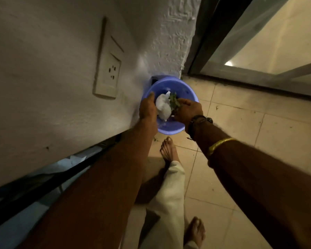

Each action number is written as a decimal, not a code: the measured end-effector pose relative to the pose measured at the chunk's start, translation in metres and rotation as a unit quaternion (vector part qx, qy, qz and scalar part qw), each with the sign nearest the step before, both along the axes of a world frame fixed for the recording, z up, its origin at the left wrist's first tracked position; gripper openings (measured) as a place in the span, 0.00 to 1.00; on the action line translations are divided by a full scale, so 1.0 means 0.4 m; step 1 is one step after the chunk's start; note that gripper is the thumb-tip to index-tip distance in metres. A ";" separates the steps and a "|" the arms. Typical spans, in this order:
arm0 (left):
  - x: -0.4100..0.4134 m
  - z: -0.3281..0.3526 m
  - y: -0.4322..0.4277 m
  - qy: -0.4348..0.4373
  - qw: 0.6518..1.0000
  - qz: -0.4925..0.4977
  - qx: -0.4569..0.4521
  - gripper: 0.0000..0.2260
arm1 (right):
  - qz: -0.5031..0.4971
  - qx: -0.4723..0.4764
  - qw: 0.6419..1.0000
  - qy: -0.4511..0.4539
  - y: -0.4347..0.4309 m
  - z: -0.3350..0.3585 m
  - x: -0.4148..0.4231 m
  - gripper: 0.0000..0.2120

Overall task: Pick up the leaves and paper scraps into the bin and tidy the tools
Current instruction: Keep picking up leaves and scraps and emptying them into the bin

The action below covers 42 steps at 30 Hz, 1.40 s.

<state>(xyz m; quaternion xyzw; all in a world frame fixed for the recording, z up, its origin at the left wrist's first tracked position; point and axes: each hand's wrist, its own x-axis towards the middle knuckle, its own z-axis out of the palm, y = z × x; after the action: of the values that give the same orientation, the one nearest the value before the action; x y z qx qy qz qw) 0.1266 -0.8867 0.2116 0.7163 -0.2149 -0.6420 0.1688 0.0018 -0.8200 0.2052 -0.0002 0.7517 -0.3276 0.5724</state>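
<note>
A blue plastic bin (171, 82) stands on the tiled floor against the white wall. Both my hands hover over its mouth with a wad of white paper scraps (162, 106) and some green leaves (174, 102) squeezed between them. My left hand (148, 107) presses flat against the paper from the left, fingers straight. My right hand (188, 110) curls its fingers round the leaves on the right side. The bin's inside below the bundle is mostly hidden.
A wall socket plate (108, 69) is on the wall to the left. A glass door with a dark frame (258, 76) is at the right. My bare feet (168, 150) stand on the beige tiles, with small leaf bits (155, 139) near the bin.
</note>
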 end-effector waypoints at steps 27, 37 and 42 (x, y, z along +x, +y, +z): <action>-0.826 0.490 0.667 0.079 0.872 -0.474 -0.090 0.08 | -0.620 -0.082 0.779 0.052 0.785 0.496 -0.596 0.03; -1.242 0.480 1.028 0.112 0.825 -0.554 -0.022 0.08 | -0.705 -0.073 0.702 0.071 1.157 0.516 -0.964 0.02; -1.463 0.442 1.147 0.110 0.805 -0.584 0.000 0.09 | -0.735 -0.060 0.671 0.083 1.315 0.488 -1.151 0.02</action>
<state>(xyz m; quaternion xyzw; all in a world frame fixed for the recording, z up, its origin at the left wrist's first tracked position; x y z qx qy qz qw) -0.4586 -0.4278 0.3886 0.3804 -0.5727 -0.6936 -0.2152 -0.4585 -0.2938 0.4003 0.4908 0.5321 -0.6852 0.0809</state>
